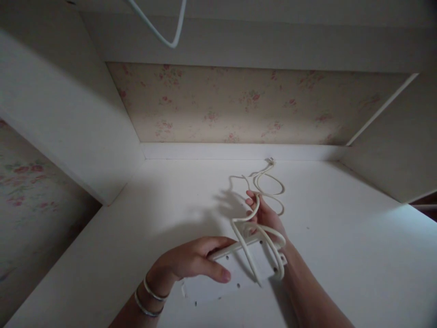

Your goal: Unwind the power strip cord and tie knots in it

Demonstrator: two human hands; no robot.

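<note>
A white power strip (208, 287) is tilted above the white desk surface, with its flat back and small screw holes facing me. My left hand (194, 259) is closed around its upper long edge, the thumb pressed on the back. The off-white cord (244, 243) loops over the strip's right end. Just beyond that end, my right hand (268, 216) has its fingers curled around the cord. Further loops of the cord lie on the desk past my fingertips and run to the back edge. The strip's socket side is hidden.
The white desk surface (170, 187) ends at a low back ledge (205, 151) under floral wallpaper (218, 100). White panels (68, 105) rise on the left and right (392, 136). A pale cable (160, 37) hangs down from above, in front of the overhead board (273, 45).
</note>
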